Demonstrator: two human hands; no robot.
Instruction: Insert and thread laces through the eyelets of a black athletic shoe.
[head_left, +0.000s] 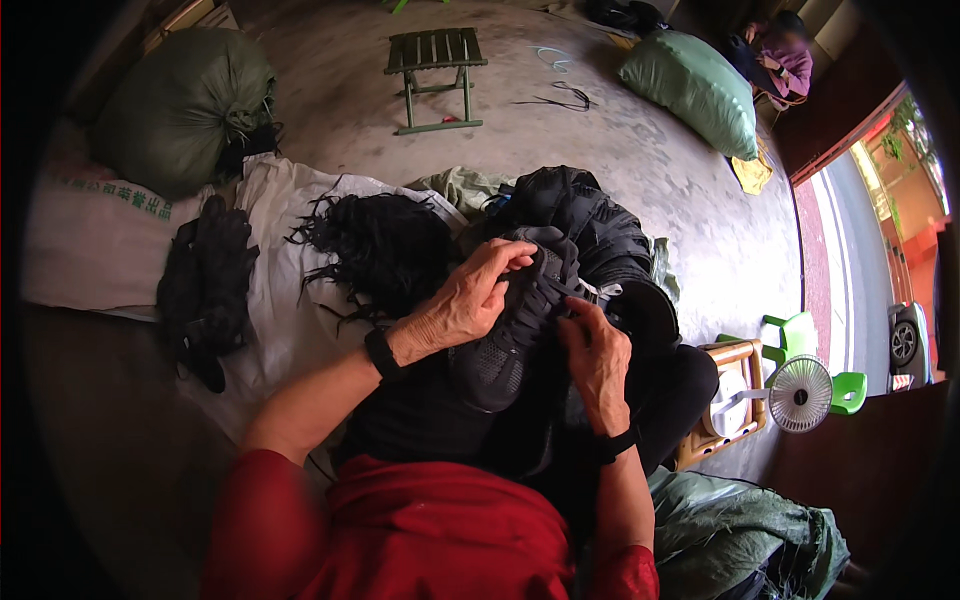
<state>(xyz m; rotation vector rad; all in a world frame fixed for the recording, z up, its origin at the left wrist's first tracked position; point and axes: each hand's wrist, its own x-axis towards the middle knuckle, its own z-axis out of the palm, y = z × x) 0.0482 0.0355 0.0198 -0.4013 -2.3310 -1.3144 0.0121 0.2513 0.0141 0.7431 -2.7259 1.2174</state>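
Two hands work one black shoe (520,320) on the lap: left hand (470,300) fingers curled over its upper, right hand (597,360) pinching the lace area. Risk — lace slipping free if the pinch loosens.

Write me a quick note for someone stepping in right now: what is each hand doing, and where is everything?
Left hand: grips the top of the black mesh shoe upper on the lap.
Right hand: pinches that upper near its white tag, beside the lace area.
Loose black laces lie heaped on the white sack cloth, left of the hands. More black uppers are piled just beyond.
Done: whether this upper is laced cannot be told.
Left: apparently the pile beyond.
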